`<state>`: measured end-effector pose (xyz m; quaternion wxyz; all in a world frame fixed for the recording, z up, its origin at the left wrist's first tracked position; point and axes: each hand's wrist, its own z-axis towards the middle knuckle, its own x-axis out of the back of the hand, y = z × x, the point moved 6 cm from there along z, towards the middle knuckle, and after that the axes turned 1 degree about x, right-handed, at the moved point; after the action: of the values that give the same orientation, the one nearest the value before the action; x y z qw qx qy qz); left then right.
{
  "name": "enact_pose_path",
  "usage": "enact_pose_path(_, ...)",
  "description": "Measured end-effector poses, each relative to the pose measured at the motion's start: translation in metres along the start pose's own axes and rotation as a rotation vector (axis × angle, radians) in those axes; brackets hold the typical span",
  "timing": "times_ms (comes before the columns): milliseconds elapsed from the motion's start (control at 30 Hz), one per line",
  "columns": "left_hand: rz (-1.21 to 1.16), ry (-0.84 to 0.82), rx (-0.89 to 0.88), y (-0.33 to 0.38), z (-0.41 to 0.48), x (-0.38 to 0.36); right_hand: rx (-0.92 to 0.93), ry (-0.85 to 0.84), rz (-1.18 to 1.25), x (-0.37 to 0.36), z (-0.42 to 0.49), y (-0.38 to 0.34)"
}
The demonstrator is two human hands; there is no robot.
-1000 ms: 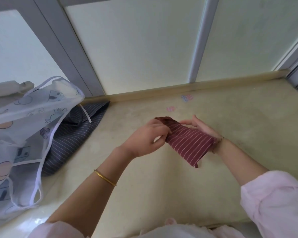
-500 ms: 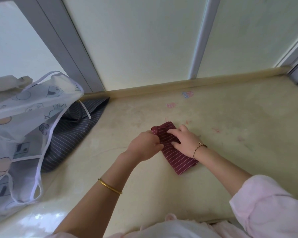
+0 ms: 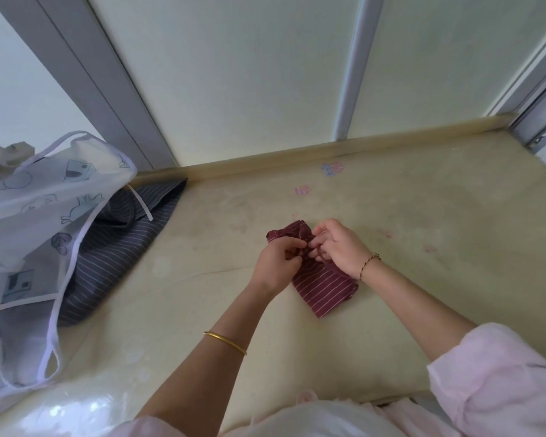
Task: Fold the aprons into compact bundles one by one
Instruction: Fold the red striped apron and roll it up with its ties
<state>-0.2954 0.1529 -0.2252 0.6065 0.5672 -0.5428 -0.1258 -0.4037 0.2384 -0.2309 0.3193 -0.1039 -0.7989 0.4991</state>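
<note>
Both the left hand [image 3: 276,263] and right hand [image 3: 338,249] pinch the folded red apron [image 3: 323,287] with curled fingers, pinning it on the table [image 3: 423,247], probably to keep the bundle tight.

Maroon white-striped apron [image 3: 323,287]; grey pinstriped apron [image 3: 114,257].

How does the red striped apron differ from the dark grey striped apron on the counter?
The red striped apron is folded into a small bundle; the dark grey striped apron lies loose and spread. The left hand and right hand pinch the red one; nobody touches the grey one. The red one lies uncovered, while the white printed apron partly covers the grey one. Both have thin pale stripes.
</note>
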Motion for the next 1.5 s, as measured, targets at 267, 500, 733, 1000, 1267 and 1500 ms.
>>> enact_pose_path(267, -0.008, -0.009, -0.122, 0.007, 0.001, -0.009, -0.037, 0.048, 0.072, 0.002, -0.006, 0.003)
enact_pose_path(500, -0.172, 0.073, -0.036, 0.0, 0.001, -0.003, -0.037, 0.052, -0.045, -0.007, -0.002, 0.004)
enact_pose_path(733, -0.224, -0.012, -0.035, 0.005, 0.001, -0.006, -0.187, 0.052, 0.193, -0.005, 0.009, 0.008)
enact_pose_path(1000, -0.311, -0.086, 0.125, -0.003, 0.009, -0.001, -0.076, 0.209, 0.314, -0.002, -0.002, -0.002)
enact_pose_path(1267, -0.412, -0.2, 0.27, -0.014, 0.016, 0.002, 0.073, 0.053, 0.217, -0.006, -0.015, -0.004)
enact_pose_path(1500, 0.033, -0.104, -0.025, 0.003, 0.017, 0.002, 0.017, -0.059, -0.028, -0.008, -0.004, -0.005)
